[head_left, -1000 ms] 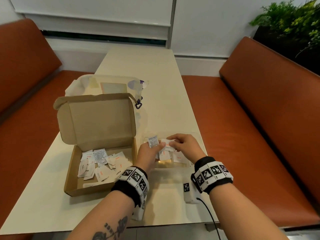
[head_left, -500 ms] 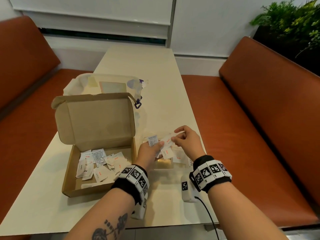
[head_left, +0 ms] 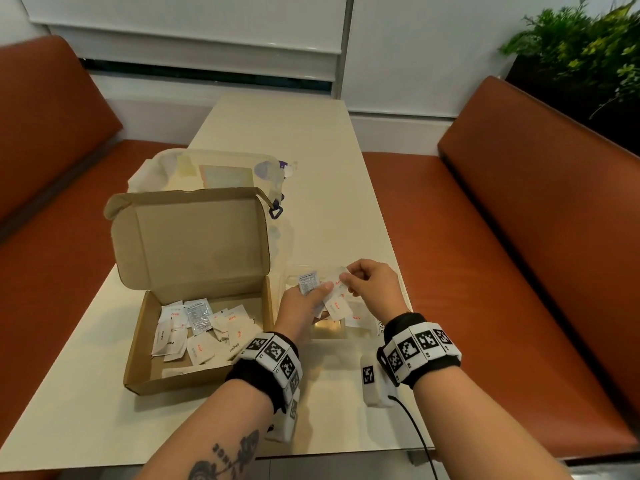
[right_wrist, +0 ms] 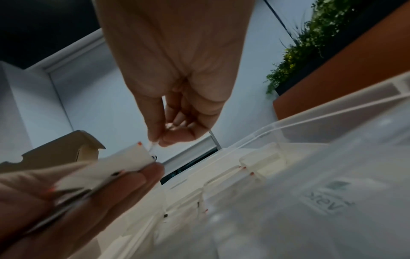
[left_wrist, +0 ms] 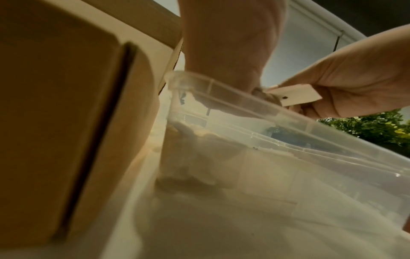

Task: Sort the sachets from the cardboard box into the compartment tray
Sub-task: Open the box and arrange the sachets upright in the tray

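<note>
An open cardboard box (head_left: 136,341) sits on the table's left with several sachets (head_left: 204,332) in it. To its right stands the clear compartment tray (head_left: 381,328), with a few white sachets in its cells. Over the tray my left hand (head_left: 320,293) holds a small bundle: a silver sachet (head_left: 308,283) and white ones (right_wrist: 115,164). My right hand (head_left: 346,277) pinches the edge of one white sachet (head_left: 336,279) of that bundle between thumb and forefinger. From the left wrist I see the tray rim (left_wrist: 244,105), the box wall (left_wrist: 55,122) and the pinched sachet (left_wrist: 295,94).
Behind the box lies a clear plastic bag (head_left: 221,171) with a purple clip (head_left: 276,211). A white marker block (head_left: 372,379) with a black cable lies near the table's front edge. Orange benches (head_left: 519,271) flank the table. A plant (head_left: 588,46) stands at the back right.
My right hand has gone from lying on the sachets to pinching one white sachet at the top of the left hand's bundle. The left hand has hardly moved.
</note>
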Available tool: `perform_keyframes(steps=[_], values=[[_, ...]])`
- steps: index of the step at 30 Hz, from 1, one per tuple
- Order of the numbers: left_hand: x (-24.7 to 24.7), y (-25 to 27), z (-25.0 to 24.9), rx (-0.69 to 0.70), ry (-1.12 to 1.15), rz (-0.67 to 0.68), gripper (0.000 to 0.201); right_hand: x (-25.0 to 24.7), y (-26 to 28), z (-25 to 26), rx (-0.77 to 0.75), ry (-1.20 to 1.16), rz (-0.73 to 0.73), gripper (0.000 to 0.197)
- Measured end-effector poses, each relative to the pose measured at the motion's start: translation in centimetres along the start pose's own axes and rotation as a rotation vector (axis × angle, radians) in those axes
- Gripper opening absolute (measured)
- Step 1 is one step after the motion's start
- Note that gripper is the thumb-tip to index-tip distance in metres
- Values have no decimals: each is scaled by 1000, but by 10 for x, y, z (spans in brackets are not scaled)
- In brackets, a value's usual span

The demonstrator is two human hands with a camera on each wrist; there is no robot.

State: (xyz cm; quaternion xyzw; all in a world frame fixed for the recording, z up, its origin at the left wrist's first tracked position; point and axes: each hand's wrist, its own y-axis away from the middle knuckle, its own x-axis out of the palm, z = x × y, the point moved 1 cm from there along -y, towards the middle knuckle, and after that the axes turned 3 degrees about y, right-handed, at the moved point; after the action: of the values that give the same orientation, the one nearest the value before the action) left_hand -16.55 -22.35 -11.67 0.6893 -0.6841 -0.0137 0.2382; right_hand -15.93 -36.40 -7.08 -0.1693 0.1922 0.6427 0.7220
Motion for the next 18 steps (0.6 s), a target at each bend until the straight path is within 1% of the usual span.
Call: perform_keyframes(steps=[2,4,7,10,12,15,16,18], values=[[1,1,1,12,-50,19,15,0,0,0,2,-6,-4,6],[1,1,1,24,-118,14,20,1,2,1,3,-33,28,5],[0,0,2,39,-151,-1,18,1,7,-3,-7,-21,74,5],[-1,-1,4,58,-164,-55,8,-5,8,-12,41,11,23,6],[-5,-2,4,72,-160,-116,8,-10,9,-22,98,58,-29,9],[-12,-7,6,75,-134,-203,8,-16,14,-37,144,168,-38,15],[-13,-7,6,82,-128,-216,9,-16,16,-40,146,223,-34,17],[-13,-6,6,96,-123,-225,11,-14,18,-44,160,327,-44,14]])
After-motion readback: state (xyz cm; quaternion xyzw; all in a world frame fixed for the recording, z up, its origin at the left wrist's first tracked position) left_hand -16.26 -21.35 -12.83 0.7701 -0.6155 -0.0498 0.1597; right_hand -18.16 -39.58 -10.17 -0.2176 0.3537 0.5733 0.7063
